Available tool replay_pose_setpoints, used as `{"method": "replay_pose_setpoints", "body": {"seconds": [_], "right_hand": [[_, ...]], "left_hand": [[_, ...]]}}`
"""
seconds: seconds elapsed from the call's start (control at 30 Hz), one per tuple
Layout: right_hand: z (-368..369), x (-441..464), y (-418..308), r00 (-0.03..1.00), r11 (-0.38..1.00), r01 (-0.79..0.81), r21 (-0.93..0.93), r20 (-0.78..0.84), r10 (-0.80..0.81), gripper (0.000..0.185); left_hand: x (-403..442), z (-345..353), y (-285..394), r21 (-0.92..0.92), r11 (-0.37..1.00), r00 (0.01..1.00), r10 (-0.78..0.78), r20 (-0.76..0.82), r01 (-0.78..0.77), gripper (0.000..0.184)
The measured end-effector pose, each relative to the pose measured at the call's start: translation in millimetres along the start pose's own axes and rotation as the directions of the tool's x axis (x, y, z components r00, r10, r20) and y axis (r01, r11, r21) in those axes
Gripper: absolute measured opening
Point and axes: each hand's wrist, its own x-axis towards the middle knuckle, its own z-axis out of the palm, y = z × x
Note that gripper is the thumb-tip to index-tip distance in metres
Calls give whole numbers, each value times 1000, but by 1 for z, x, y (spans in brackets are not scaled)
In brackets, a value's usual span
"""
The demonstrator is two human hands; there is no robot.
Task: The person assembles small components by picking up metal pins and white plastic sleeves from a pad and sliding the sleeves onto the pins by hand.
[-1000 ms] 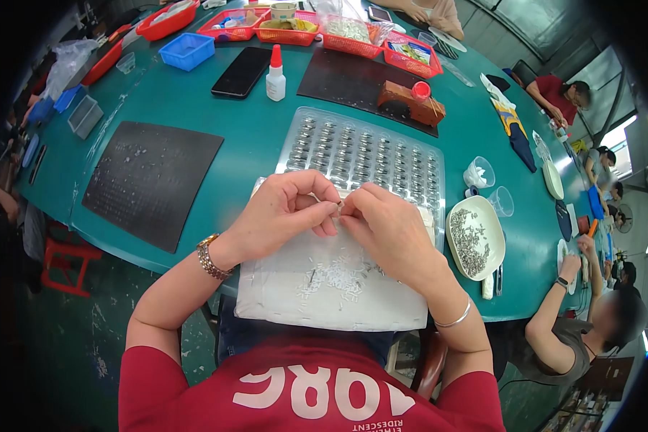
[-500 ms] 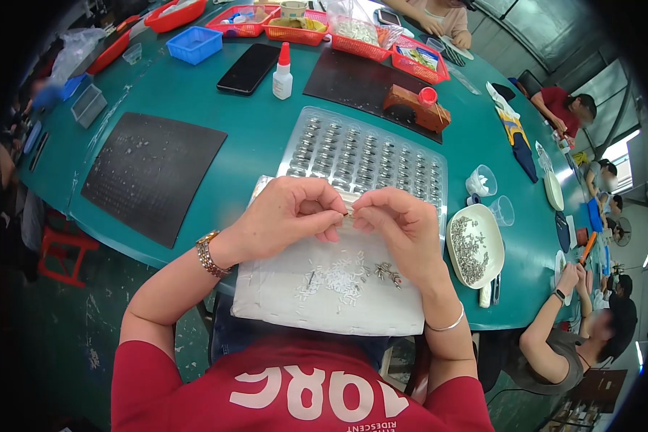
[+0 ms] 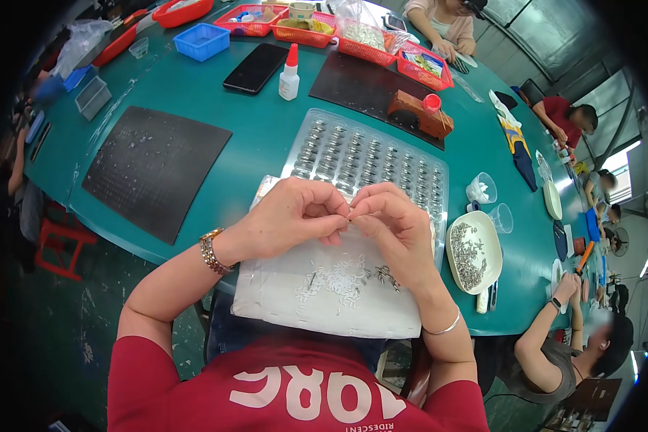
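My left hand (image 3: pixel 295 217) and my right hand (image 3: pixel 396 229) meet at the fingertips above a white padded board (image 3: pixel 266 291). Each pinches thumb against fingers on something too small to make out. Below them on the board lie many small white pieces (image 3: pixel 342 281) and, to their right, a few small metal parts (image 3: pixel 385 276). Behind my hands is a clear plastic tray (image 3: pixel 371 147) with rows of metal parts. A cream dish (image 3: pixel 475 248) of small metal pieces stands to the right of my right hand.
A black mat (image 3: pixel 155 169) lies left. Toward the back are a phone (image 3: pixel 255 68), a red-capped bottle (image 3: pixel 289 78), a blue bin (image 3: pixel 201 43), red baskets (image 3: pixel 367 50) and a brown block (image 3: pixel 421 115). Plastic cups (image 3: pixel 482 188) stand right. Several people sit around the table.
My right hand has turned, uncovering the metal parts on the board, and its fingertips have come back against my left ones. The view has shifted slightly. A person at the right holds an orange-handled tool.
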Motion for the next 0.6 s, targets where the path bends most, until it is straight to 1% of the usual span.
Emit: {"method": "replay_pose_setpoints", "body": {"seconds": [0.07,0.17,0.27,0.47,0.57,0.6], "right_hand": [[0,0,1,1000,1000,17,0,-3,-17,8],[-2,0,0,1000,998,5,68,-13,-4,7],[-1,0,1,1000,1000,6,20,-9,-5,7],[1,0,4,1000,1000,22,1,-21,-22,7],[0,2,7,989,982,146,-120,-13,-149,8],[0,3,6,977,960,210,-186,1,-213,8]], "left_hand": [[0,0,1,-4,1000,1000,1,6,-1,9],[0,-1,1,-32,999,1000,-8,10,8,9],[0,0,1,-19,1000,1000,0,13,1,8],[0,-1,1,15,1000,1000,-15,15,15,7],[0,-1,4,33,999,1000,-8,18,7,7],[0,-2,4,4,1000,1000,-8,17,8,7]]}}
